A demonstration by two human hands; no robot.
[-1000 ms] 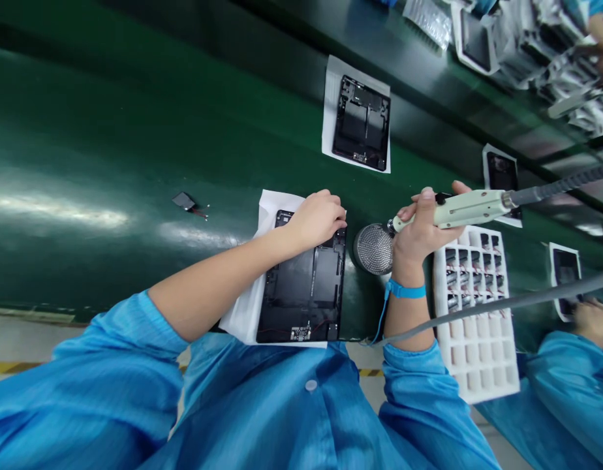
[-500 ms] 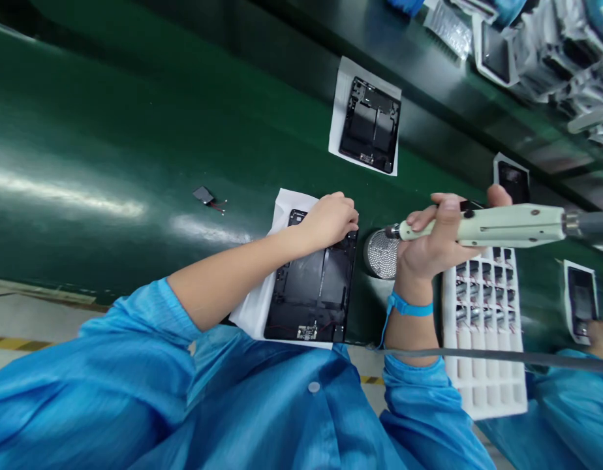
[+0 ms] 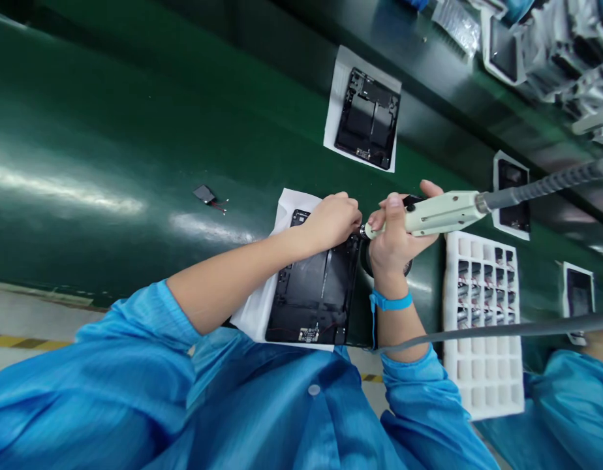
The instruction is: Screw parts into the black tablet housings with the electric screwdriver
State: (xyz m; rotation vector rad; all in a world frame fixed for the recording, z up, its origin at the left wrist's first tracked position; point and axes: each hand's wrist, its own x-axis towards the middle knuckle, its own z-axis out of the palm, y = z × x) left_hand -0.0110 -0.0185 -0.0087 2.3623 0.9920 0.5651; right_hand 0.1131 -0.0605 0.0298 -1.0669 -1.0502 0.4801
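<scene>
A black tablet housing (image 3: pixel 316 294) lies on a white sheet (image 3: pixel 255 303) at the near edge of the green belt (image 3: pixel 135 143). My left hand (image 3: pixel 333 220) rests curled on the housing's far corner, fingers pressed together. My right hand (image 3: pixel 392 241) is wrapped round a pale electric screwdriver (image 3: pixel 441 212), whose tip points at the same corner, right beside my left fingers. A grey cable runs off from the tool to the right. The round metal screw dish (image 3: pixel 367 261) is mostly hidden under my right hand.
A white compartment tray (image 3: pixel 482 326) with small parts stands to the right. Another housing on a sheet (image 3: pixel 365 117) lies farther along the belt, two more (image 3: pixel 511 183) at the right. A small loose part (image 3: pixel 206 194) lies left. A co-worker's blue sleeve (image 3: pixel 566 405) is at the lower right.
My right hand has carried the screwdriver left, from over the screw dish to the housing's far corner next to my left hand. The left hand has stayed put.
</scene>
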